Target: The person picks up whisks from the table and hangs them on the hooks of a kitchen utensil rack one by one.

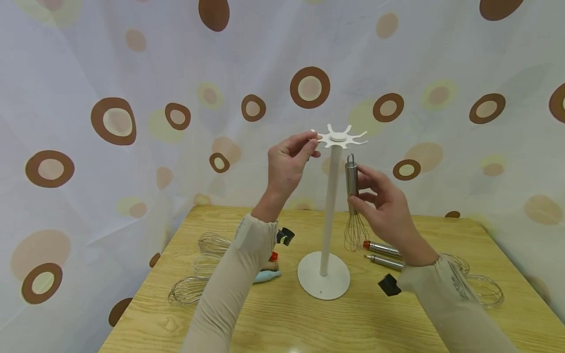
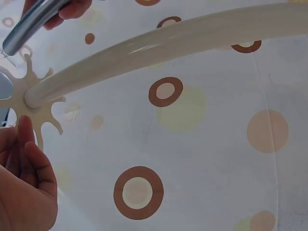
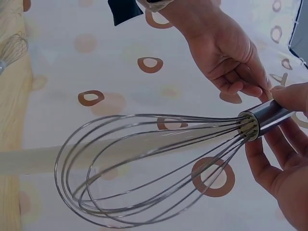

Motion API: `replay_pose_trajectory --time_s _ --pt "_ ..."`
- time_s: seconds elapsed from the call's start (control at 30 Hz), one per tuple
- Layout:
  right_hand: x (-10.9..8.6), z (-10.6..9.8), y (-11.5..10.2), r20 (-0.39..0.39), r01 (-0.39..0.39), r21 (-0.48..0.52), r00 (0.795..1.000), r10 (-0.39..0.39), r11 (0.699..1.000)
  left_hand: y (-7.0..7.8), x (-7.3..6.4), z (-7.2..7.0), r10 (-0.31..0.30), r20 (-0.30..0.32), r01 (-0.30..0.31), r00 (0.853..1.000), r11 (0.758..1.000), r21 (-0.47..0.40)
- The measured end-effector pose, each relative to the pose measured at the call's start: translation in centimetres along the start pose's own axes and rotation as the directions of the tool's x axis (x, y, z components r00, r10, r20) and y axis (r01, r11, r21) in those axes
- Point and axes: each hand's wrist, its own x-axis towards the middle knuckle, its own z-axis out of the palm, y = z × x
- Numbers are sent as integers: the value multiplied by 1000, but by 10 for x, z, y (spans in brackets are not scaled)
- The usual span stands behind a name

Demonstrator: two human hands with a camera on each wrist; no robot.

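Observation:
A white stand (image 1: 329,215) rises from a round base and carries a flat star-shaped top with several curved hooks (image 1: 353,142). With fingertips and thumb, my left hand (image 1: 287,162) pinches one hook on the left side of that top. My right hand (image 1: 386,203) holds a wire whisk (image 1: 351,177) by its steel handle, just right of the post. The whisk hangs upright, its loop up and a little below the hooks, its wires pointing down. In the right wrist view the thumb and fingers wrap the whisk's handle (image 3: 263,117).
Several whisks lie on the wooden table (image 1: 282,328). Left of the base is one with a light blue handle (image 1: 267,276), partly behind my left sleeve. To the right lie steel handles (image 1: 383,249), one red-tipped. A dotted curtain (image 1: 265,49) hangs behind.

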Motion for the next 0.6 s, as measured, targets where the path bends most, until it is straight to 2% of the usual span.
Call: replay_pose_trajectory --time_s 0.6 --pt "11 6 -5 -41 -53 17 998 54 998 -1 0 0 0 -5 0 1000 1000 4"
